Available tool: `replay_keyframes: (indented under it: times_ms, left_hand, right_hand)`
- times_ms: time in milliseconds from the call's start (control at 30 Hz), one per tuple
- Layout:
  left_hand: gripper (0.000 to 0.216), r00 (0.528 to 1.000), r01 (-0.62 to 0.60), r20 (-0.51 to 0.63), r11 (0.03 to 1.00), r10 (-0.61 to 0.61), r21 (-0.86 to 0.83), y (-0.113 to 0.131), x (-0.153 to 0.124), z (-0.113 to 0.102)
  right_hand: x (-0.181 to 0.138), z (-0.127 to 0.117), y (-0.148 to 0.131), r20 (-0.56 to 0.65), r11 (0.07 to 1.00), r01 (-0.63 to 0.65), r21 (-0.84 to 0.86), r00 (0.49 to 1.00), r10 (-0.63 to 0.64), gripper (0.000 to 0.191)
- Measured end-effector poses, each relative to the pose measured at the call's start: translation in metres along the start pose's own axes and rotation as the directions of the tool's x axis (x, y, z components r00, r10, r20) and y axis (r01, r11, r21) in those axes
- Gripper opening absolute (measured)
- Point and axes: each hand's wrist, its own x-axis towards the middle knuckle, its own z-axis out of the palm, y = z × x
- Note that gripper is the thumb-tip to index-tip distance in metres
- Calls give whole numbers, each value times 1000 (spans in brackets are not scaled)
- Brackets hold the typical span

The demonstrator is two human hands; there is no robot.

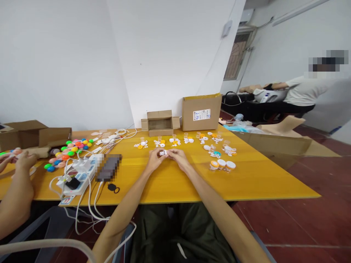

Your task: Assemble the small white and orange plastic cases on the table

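Above the middle of the table, my left hand point(155, 159) is closed around what looks like a small clear jar point(162, 153) with white, dark-marked pieces in it. The fingers of my right hand point(177, 157) are pinched at the jar's right end; what lies under them is partly hidden. Behind my hands stand several small clear cups point(174, 136), each beside loose lids point(162, 141) and little white pieces with dark marks point(177, 142). To the right, 3 capped jars point(221, 164) stand together, one lid orange-rimmed, others white-topped.
An open small carton point(161, 126) and a larger taped box point(202, 113) stand at the back. On the left lie a power strip point(83, 175), cables, a phone point(109, 168) and colourful balls point(71, 149). A co-worker's hand point(26, 160) works at far left; another person sits at far right.
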Motion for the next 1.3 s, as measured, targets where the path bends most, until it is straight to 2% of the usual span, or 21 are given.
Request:
replay_keyframes:
  times_ms: [700,1133,1300]
  left_hand:
    - [24,1000,-5,17,999,6,-36,-3,1,-1]
    - [27,988,-150,46,986,147,78,-3,1,-3]
    - [31,990,-140,33,987,138,75,-4,0,-1]
  right_hand:
    - [2,-3,4,8,1000,23,-20,1000,-23,39]
    - [0,-1,0,30,1000,12,2,999,-12,41]
    - [-1,0,-1,24,1000,11,11,1000,-12,41]
